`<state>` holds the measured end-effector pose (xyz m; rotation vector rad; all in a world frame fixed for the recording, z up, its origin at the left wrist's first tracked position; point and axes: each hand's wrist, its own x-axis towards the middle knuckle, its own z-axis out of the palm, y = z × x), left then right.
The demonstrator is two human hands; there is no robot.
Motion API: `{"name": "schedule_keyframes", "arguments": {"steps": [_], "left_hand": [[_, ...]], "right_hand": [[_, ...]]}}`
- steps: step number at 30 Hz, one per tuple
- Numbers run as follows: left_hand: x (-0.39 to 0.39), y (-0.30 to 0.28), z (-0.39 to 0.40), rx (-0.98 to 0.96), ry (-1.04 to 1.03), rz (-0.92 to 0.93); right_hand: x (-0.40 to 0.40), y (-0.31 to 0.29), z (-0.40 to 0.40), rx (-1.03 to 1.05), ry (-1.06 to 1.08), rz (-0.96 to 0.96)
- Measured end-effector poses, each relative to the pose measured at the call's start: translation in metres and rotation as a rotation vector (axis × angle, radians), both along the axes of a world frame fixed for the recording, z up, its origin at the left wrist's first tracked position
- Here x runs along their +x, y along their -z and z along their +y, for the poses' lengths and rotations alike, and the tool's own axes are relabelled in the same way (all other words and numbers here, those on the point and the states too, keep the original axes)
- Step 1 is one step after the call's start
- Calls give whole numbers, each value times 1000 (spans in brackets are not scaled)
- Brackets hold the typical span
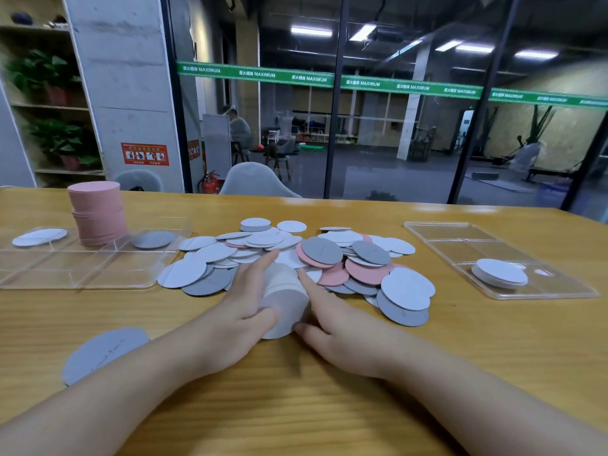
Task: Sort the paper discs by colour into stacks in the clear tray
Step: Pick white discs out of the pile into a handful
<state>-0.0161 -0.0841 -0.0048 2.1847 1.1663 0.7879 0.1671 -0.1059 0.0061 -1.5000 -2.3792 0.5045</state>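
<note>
Hands cup a white disc stack [285, 301] lying on its side near the tabletop's front edge: left hand [241, 301] and right hand [332, 320] press its flanks, fingers straight. Behind lies the loose disc pile [296, 258]. A pink stack [97, 212] stands in the left clear tray [82, 274]; white discs [500, 273] sit in the right tray [460, 238].
</note>
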Motion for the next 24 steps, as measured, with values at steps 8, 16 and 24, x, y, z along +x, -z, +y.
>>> {"name": "schedule_keyframes", "arguments": {"steps": [8, 16, 24], "left_hand": [[4, 3, -6, -27, 15, -39], [25, 8, -11, 49, 53, 7], [53, 10, -3, 101, -14, -30]], "right_hand": [[49, -20, 24, 252, 142, -140], [113, -21, 35, -101, 546, -365], [113, -19, 33, -108, 598, -142]]}}
